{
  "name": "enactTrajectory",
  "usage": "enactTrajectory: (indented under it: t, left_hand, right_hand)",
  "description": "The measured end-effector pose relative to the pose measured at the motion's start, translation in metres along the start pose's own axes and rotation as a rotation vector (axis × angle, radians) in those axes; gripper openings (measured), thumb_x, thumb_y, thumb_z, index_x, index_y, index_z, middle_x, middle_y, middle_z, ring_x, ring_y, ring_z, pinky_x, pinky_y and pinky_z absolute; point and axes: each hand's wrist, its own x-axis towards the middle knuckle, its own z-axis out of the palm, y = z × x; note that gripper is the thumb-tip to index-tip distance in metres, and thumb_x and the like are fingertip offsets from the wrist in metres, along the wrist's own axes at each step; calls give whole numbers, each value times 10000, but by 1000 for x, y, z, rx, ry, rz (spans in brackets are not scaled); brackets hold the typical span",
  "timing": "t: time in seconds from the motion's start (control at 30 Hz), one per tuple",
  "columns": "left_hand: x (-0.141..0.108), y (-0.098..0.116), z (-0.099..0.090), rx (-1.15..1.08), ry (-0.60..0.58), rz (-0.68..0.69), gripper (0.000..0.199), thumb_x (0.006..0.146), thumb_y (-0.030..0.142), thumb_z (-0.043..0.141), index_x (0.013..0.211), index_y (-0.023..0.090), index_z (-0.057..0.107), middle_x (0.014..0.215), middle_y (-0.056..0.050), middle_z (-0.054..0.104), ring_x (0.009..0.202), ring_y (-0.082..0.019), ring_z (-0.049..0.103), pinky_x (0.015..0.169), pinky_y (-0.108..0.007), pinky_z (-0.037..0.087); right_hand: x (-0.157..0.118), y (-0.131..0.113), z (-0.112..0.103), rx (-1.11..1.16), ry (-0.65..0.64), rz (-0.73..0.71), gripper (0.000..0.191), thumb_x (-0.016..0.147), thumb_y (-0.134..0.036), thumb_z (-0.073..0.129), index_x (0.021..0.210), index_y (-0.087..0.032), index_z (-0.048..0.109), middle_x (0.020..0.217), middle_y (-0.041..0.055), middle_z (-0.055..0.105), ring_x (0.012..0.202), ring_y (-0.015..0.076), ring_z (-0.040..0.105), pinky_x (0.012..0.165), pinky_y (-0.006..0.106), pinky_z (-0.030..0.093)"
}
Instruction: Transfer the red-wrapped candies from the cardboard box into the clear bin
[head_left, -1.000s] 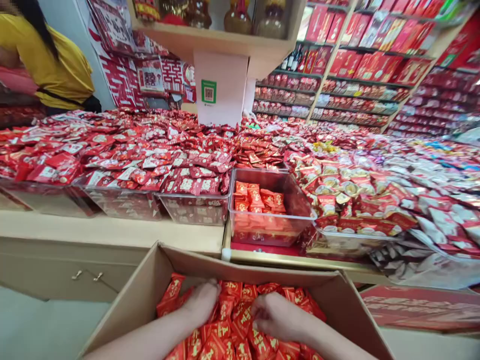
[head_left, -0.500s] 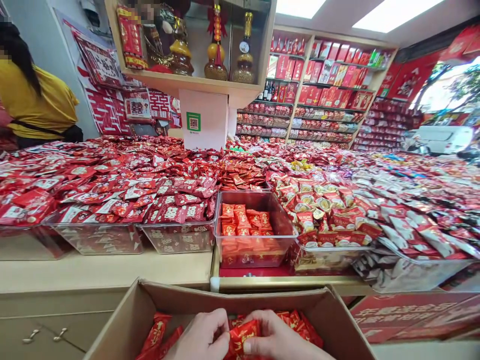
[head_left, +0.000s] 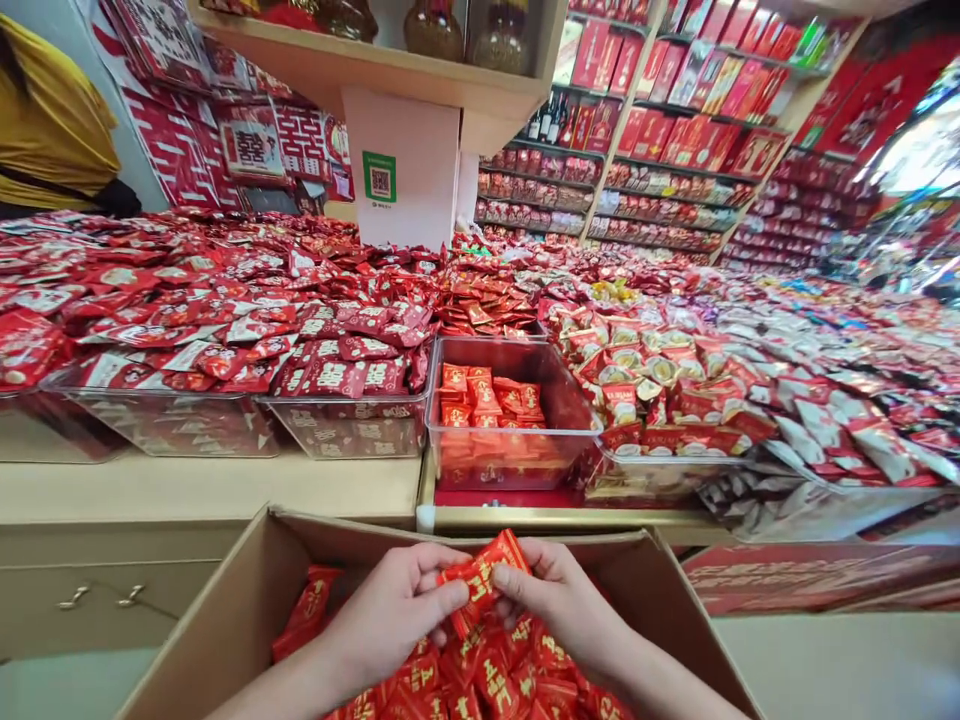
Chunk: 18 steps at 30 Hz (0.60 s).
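Observation:
Between my two hands are red wrapped candies with gold lettering (head_left: 486, 580), held above an open cardboard box (head_left: 217, 610). My left hand (head_left: 409, 605) pinches the left end, thumb on top. The right side is gripped by my right hand (head_left: 555, 590), its thumb pressed on the front of the wrapper. Whether one or two candies are in my fingers I cannot tell for sure. Below lie many loose red candies (head_left: 495, 680) of the same kind, partly hidden by my hands and forearms.
Beyond the box a clear plastic bin (head_left: 517, 460) holds similar red candies in rows. Bins of maroon packets (head_left: 352, 350) and of gold-and-red packets (head_left: 667, 400) flank it. A white pillar (head_left: 405, 150) rises behind. A person in yellow (head_left: 52, 110) stands far left.
My hands have risen out of the box with the candies, which now show more fully. The view has tilted down, so more of the box's contents are visible.

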Motion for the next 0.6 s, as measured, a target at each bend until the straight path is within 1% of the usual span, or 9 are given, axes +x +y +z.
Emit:
enactTrajectory:
  t: [0.1,0.17,0.23,0.3,0.4,0.43,0.47,0.53,0.6]
  left_hand:
    - [-4,2,1,15,-23,10,379,679,398,602,938,123,571,642,7,589,533,-91,468,488,-203,390]
    - [-5,3,-1,-33,-31,53,349,712,425,561,916,143,582,692,-7,610,585,-112,507,495,-204,387]
    - [-4,3,-4,-149,-51,92,342,748,455,502,910,161,571,759,-26,635,645,-143,561,518,-218,394]
    - [-2,2,-7,-228,-64,127,329,764,456,478,903,168,553,797,-40,649,676,-154,585,548,-229,397]
    - [0,-2,-9,-156,-18,158,284,732,406,541,865,156,539,750,-32,646,635,-130,563,592,-242,404]
    - [0,-3,-8,-107,-8,152,269,721,383,554,855,151,534,737,-29,641,639,-130,555,616,-250,410]
    - [0,-4,-7,-58,-4,138,249,715,358,557,846,148,529,731,-28,635,651,-132,550,641,-258,414]
    - [-2,-6,-5,35,-14,108,208,714,311,537,837,144,519,731,-29,624,677,-139,546,671,-267,418]
    - [-4,-6,-4,136,-39,87,181,719,286,499,830,145,518,732,-29,612,692,-149,547,665,-265,419]
  right_hand:
    - [-3,-2,1,-140,-13,-23,304,682,-430,586,694,-127,558,539,-27,494,486,79,436,496,213,379]
    - [-9,-17,2,-297,25,-91,261,720,-400,552,710,-140,531,585,-20,503,531,88,448,512,210,381]
    - [-14,-48,0,-510,72,-202,207,771,-357,492,734,-154,509,660,-2,527,601,102,473,549,211,391]
    - [-12,-91,-6,-739,126,-334,167,800,-317,440,775,-162,496,724,15,544,658,114,491,586,220,401]
    - [13,-155,-27,-1011,323,-473,160,802,-311,411,853,-166,457,710,9,535,630,118,493,567,231,404]
    - [26,-170,-35,-1116,390,-444,159,794,-305,418,864,-166,450,706,9,536,608,117,493,545,231,401]
    - [40,-181,-43,-1226,411,-345,160,790,-280,415,893,-163,448,717,16,546,604,120,500,535,232,401]
    - [68,-191,-54,-1378,351,-69,185,772,-206,419,944,-149,455,715,31,569,584,129,522,506,234,406]
    - [91,-187,-58,-1430,239,148,226,734,-121,444,957,-123,484,671,42,585,531,137,536,466,239,411]
